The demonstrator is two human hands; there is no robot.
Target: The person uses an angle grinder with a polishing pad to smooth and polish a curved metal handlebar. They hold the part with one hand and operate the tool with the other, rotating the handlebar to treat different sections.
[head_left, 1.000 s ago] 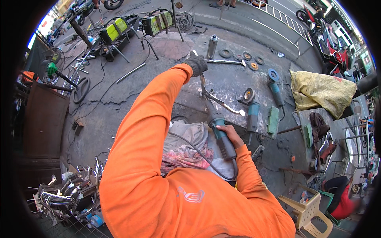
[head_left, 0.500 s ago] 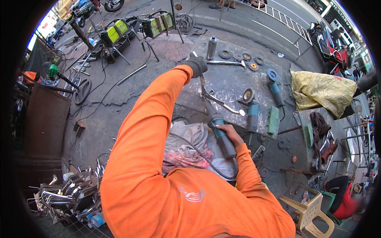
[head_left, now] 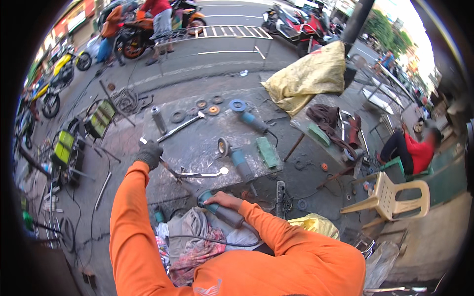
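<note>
My left hand (head_left: 148, 153), in a dark grey glove, is closed around a bent metal lever (head_left: 197, 174) whose shiny rounded end points right. My bare right hand (head_left: 223, 200) grips a teal and black angle grinder (head_left: 217, 206) at my lap, its cord looping below. The grinder's front end points at the lever, blurred, so contact cannot be told. A second shiny lever (head_left: 180, 128) lies on the metal plate (head_left: 197, 143) beyond my left hand, near a spray can (head_left: 158, 120). Rags (head_left: 195, 232) lie over my lap.
Two more grinders, one blue-disc grinder (head_left: 249, 118) and one teal grinder (head_left: 240, 164), lie on the plate beside a green block (head_left: 267, 152) and several discs (head_left: 214, 110). A yellow sack (head_left: 311, 74) and beige chair (head_left: 387, 197) stand right. A seated person in red (head_left: 422, 153) is beyond.
My view has turned to the right, so the scene sits further left and more of the right side shows. Both hands keep their grips on the lever and the grinder.
</note>
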